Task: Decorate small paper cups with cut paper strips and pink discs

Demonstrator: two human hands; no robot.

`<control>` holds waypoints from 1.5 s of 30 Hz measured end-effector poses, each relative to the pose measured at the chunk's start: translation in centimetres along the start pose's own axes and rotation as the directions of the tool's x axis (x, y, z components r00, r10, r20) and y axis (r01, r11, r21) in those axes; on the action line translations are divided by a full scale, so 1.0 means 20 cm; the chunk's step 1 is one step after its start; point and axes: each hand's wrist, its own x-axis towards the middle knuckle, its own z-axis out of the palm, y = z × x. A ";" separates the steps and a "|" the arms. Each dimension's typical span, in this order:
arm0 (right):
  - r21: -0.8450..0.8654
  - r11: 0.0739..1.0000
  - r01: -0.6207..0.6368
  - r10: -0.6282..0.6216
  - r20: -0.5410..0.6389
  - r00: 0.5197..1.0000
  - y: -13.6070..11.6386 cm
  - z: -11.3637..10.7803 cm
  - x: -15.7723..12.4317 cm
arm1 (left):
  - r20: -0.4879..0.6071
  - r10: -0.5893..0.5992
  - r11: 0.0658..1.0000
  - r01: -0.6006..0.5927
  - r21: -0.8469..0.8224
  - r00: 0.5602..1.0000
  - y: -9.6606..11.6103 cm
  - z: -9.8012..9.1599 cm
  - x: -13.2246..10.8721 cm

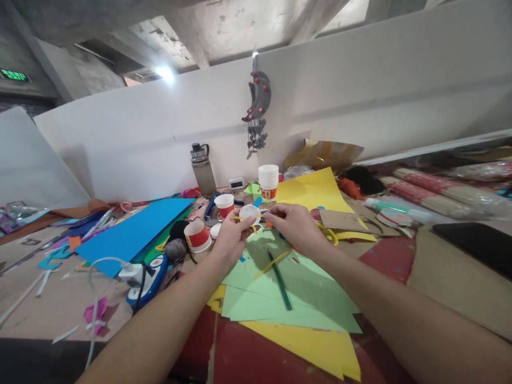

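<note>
My left hand (233, 238) is closed on a small white paper cup (248, 212), its round end facing me. Narrow yellow strips and a blue strip (258, 201) stick out around the cup. Close to its right side, my right hand (296, 226) pinches with thumb and forefinger at what looks like a yellow paper strip (267, 216). Below both hands lie light green paper sheets (320, 293), with a dark green pencil-like stick (280, 281) and a loose yellow strip (272, 264) on top.
Red-and-white paper cups (198, 236) stand left of my hands, and a cup stack (268, 181) behind. Blue sheet (136, 229), power strip (150, 282) and grey yarn (176, 249) lie left. A bottle (203, 170) stands by the wall; a phone (476, 245) lies right.
</note>
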 end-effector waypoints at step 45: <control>-0.058 0.997 0.040 -0.039 0.024 0.999 -0.01 0.00 0.00 | -0.107 0.007 0.997 0.002 0.081 0.994 0.00 0.01 0.00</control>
